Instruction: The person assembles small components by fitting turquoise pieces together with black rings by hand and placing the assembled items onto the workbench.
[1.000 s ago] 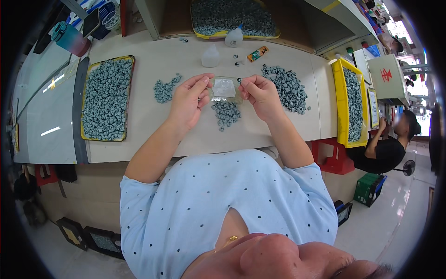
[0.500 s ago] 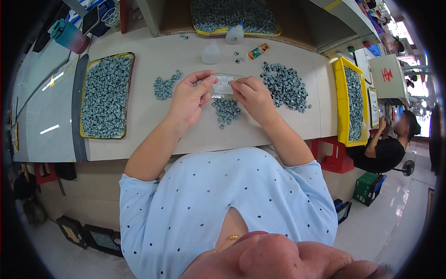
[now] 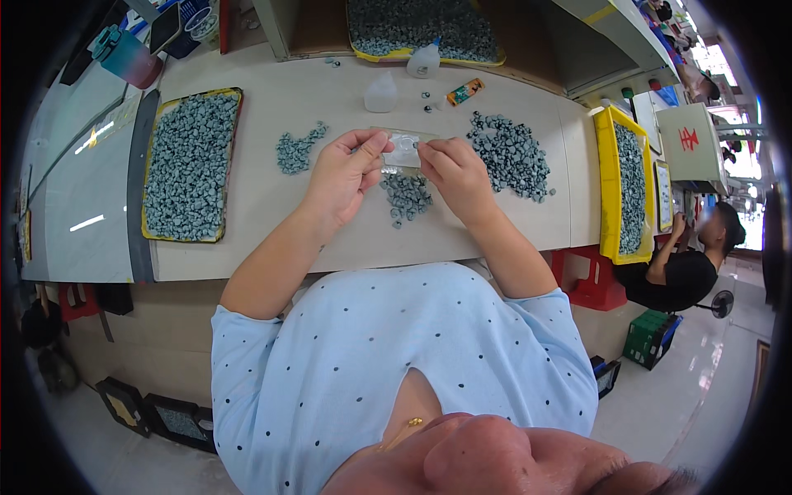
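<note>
Clear sheet (image 3: 403, 153) lies between the hands, over the bench (image 3: 264, 214); left hand (image 3: 345, 173) has its grip clamped on the left edge, presumably for steadiness; right hand (image 3: 456, 171) has its grip together at the right part, contents hidden; near pile (image 3: 407, 195) apparently placed for reach.

Dotted light-blue top (image 3: 396, 338); gold necklace (image 3: 414, 421)

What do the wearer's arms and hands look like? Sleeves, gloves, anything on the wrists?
The left hand and right hand are ungloved; the forearms are bare, with no watch, bracelet or cable showing. Sleeves are short, loose, light blue, with small dark dots.
</note>
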